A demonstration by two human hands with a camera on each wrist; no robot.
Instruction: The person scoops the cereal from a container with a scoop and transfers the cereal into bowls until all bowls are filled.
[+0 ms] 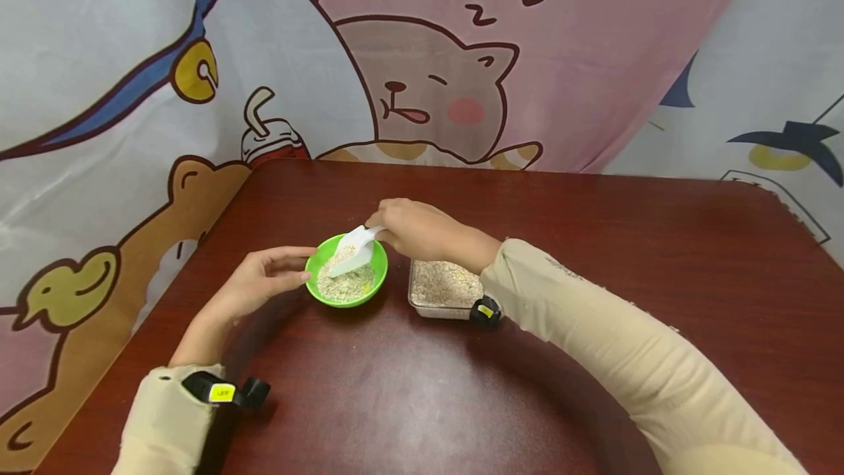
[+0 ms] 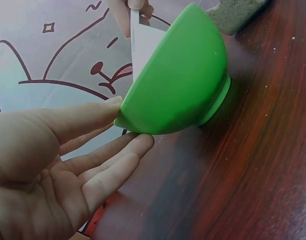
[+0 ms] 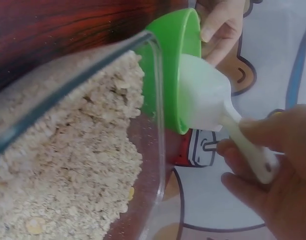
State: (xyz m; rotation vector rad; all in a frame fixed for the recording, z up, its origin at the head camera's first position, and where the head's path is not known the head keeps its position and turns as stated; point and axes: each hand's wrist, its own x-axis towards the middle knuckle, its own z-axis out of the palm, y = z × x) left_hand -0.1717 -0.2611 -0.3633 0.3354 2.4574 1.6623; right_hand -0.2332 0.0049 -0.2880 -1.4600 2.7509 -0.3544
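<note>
A green bowl (image 1: 346, 302) on the table holds a heap of oat flakes (image 1: 343, 287). At its left side my left hand (image 1: 264, 275) steadies it, thumb and fingertips gripping at the rim, as the left wrist view shows from below. My right hand (image 1: 415, 228) pinches the handle of a white scoop (image 1: 356, 259). The scoop is tilted down into the bowl, with flakes in its mouth. Just right of the bowl is a clear rectangular container (image 3: 158, 165) of oat flakes (image 3: 78, 170), partly under my right wrist in the head view.
The reddish-brown wooden table (image 1: 409, 387) extends around the bowl and container. A cartoon-printed cloth (image 1: 593, 57) hangs behind and to the left. Wrist cameras are strapped to both sleeves, the right one (image 1: 485, 311) close against the container's front corner. Tiny crumbs lie on the table.
</note>
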